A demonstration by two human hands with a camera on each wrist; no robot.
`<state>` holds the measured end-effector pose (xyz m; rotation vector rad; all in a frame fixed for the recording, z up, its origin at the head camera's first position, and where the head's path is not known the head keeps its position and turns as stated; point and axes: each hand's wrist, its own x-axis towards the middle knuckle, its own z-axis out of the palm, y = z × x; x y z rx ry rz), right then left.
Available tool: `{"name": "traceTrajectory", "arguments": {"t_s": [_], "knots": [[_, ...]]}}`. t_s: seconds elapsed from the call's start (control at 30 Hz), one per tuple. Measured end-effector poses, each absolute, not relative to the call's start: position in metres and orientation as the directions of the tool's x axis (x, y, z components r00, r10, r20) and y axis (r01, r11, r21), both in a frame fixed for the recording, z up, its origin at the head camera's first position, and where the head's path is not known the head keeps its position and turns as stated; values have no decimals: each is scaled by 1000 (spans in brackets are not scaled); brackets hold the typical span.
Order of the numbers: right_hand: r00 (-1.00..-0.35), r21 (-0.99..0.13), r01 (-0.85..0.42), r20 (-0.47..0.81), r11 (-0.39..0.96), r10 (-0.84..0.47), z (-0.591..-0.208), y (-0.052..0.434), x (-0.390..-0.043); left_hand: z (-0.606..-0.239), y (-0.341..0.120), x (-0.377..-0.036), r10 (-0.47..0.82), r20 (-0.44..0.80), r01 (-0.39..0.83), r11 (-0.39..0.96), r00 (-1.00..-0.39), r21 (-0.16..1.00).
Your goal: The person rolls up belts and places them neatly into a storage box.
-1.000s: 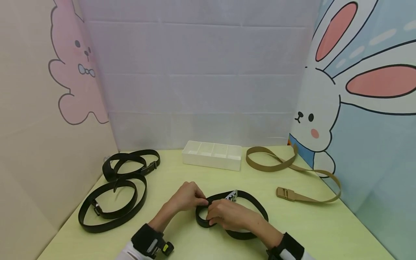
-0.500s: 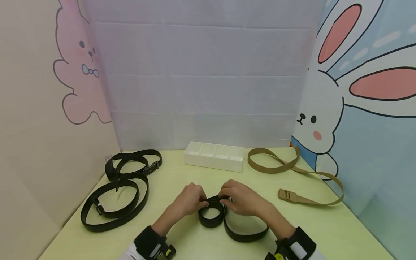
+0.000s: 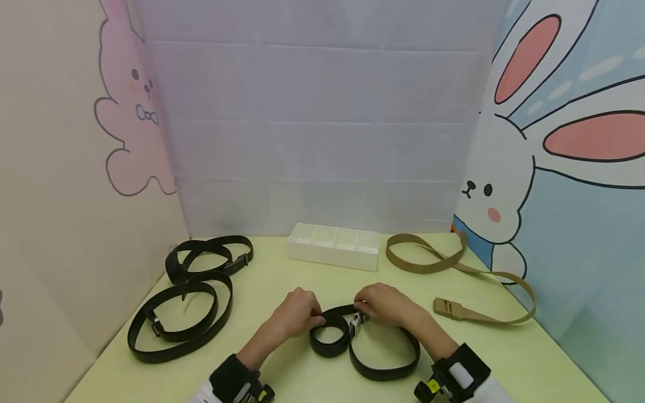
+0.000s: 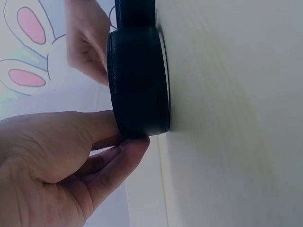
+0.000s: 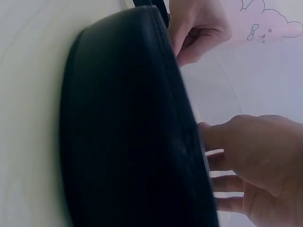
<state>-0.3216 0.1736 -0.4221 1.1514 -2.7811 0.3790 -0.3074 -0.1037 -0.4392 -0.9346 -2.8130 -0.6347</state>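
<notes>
Coiling work: both hands sit on a black belt (image 3: 353, 341) that lies on the yellow-green table (image 3: 504, 358), in front of the white divided tray (image 3: 333, 246); every place below is read from that tray
Black belt, place: well in front of the tray, about level with its middle; a tight small coil (image 3: 328, 334) on the left, a wider loose loop (image 3: 385, 355) on the right, the metal buckle (image 3: 356, 322) between the two
Left hand (image 3: 297, 313): fingers curled, thumb and fingertips pinching the outer wall of the small coil; the left wrist view shows the left-hand fingers (image 4: 113, 161) pressed against the strap's edge
Right hand (image 3: 385, 305): fingers curled over the strap just beside the buckle; it looks clamped on the strap, though the exact pinch is hidden under the knuckles
Handling, judged: light; leather-like, bends readily along its length yet stands firm on edge; the smooth face seen in the right wrist view (image 5: 128, 127) may slip between fingers; a wound coil is likely to spring open if let go
Where to hold, judged: across the strap's width, thumb on one face and fingers on the other, close to the coil; the buckle is the hard, heavier end and gives the surest purchase
Other belts: two black belts (image 3: 186, 310) lie looped to the tray's left; a tan webbing belt (image 3: 453, 280) lies to its right
</notes>
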Motion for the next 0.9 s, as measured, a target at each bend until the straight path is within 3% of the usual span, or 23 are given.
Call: {"name": "traceTrajectory", "arguments": {"t_s": [0.37, 0.9], "knots": [[-681, -272, -730, 211, 627, -701, -416, 193, -326, -435, -104, -308, 531, 230, 577, 724, -816, 378], [-693, -410, -672, 54, 617, -719, -411, 203, -314, -439, -103, -306, 484, 242, 541, 745, -841, 389]]}}
